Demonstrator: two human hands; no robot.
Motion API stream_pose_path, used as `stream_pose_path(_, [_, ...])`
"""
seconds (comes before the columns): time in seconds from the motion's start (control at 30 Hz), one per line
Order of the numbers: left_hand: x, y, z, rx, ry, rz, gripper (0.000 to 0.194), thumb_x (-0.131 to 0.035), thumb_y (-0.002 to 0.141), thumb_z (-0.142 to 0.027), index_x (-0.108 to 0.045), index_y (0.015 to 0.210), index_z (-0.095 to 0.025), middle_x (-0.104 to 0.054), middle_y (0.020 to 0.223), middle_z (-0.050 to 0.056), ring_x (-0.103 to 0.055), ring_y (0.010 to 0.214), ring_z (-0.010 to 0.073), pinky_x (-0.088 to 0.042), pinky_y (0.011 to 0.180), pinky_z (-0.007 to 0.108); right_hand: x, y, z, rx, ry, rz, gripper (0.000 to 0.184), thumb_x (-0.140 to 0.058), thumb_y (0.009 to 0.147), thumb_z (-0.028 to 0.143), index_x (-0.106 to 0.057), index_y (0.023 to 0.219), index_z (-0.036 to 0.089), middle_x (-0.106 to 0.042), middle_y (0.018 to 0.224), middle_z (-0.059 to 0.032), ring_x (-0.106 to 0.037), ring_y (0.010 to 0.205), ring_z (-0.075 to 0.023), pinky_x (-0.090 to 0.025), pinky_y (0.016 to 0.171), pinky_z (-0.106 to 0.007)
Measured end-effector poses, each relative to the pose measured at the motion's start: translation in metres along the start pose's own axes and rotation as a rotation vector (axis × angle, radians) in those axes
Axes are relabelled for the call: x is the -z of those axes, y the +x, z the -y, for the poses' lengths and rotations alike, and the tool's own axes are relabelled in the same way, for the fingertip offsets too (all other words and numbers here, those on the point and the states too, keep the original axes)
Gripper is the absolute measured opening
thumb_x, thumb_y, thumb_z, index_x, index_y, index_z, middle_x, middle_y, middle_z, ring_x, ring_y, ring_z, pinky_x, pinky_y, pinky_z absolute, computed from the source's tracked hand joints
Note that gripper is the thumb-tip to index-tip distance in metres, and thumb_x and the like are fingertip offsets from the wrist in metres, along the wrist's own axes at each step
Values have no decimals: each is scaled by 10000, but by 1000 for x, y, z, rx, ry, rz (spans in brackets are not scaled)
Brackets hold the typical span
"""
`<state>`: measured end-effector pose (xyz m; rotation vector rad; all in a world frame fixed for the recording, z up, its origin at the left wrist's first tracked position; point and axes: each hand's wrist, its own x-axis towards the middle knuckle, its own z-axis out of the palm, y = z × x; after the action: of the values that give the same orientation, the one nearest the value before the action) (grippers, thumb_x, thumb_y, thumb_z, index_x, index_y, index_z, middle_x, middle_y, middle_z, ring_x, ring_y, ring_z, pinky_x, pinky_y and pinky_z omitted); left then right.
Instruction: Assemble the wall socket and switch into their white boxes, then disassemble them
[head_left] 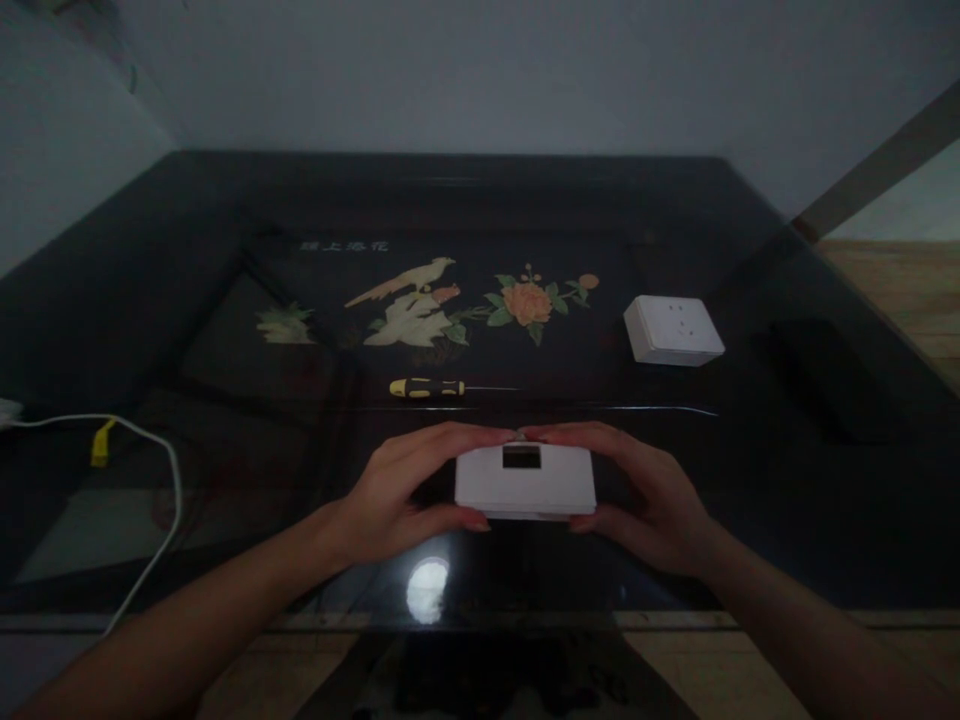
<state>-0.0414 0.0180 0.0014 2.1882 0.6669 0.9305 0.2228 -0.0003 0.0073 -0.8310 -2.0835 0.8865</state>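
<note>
Near the front of the table, both hands hold a white plastic socket box (487, 488) with a dark rectangular cut-out in the side facing me. My left hand (409, 492) grips its left end, thumb at the lower edge and fingers along the far edge. The right end is held the same way by my right hand (637, 490), and the fingertips of both hands almost meet at the back. Just beyond lies a yellow-and-black screwdriver (427, 388), its thin shaft pointing right. Farther right sits a white wall socket on a box (675, 330), socket holes facing up.
The glossy dark table (525, 195) bears a bird-and-flower picture and reflects a bright light. A white cable (176, 470) with a yellow tag (101, 443) curves along the left. On the right lies a dark flat object (832, 375). A pale wall (480, 80) stands behind.
</note>
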Motion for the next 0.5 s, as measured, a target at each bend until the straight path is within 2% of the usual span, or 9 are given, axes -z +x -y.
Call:
stream_pose_path(0.17, [-2,-1,5,89,-96,-28,479,-642,884,-497,-568,1302,-275,-712,1203,63,-694,1060,205,-547,913,280,-6,1,2,-34,21,-90,439,-670,875,423,-553,1280,300,-719,1195,-43,-694,1073,-200,-582,882,-318])
stream_pose_path(0.27, [-8,0,3,175,-228,-71,607,-715,786,-573,-577,1299,-279,-681,1259,64,-669,1095,243,-548,921,316,-10,3,4,-154,73,-150,399,-698,847,434,-609,1202,274,-745,1116,-41,-721,988,-198,-603,819,-299])
stream_pose_path(0.33, [-12,1,-1,275,-292,-93,604,-780,744,-510,-601,1267,-268,-689,1236,62,-678,1057,245,-567,876,316,-12,4,6,-249,154,-170,370,-707,842,417,-627,1169,263,-758,1055,-36,-734,918,-187,-613,762,-280])
stream_pose_path(0.43, [-16,5,-7,455,-371,-106,404,-759,789,-337,-653,1166,-233,-731,1121,52,-707,933,214,-592,773,296,-15,6,7,-337,282,-172,325,-709,844,380,-645,1140,263,-760,1010,-27,-736,862,-168,-616,717,-259])
stream_pose_path(0.5, [-18,7,-9,531,-423,-119,342,-747,785,-310,-676,1106,-216,-748,1067,46,-712,886,209,-599,735,296,-16,6,7,-351,324,-170,298,-718,836,364,-663,1111,262,-750,1038,-31,-729,887,-170,-617,726,-266])
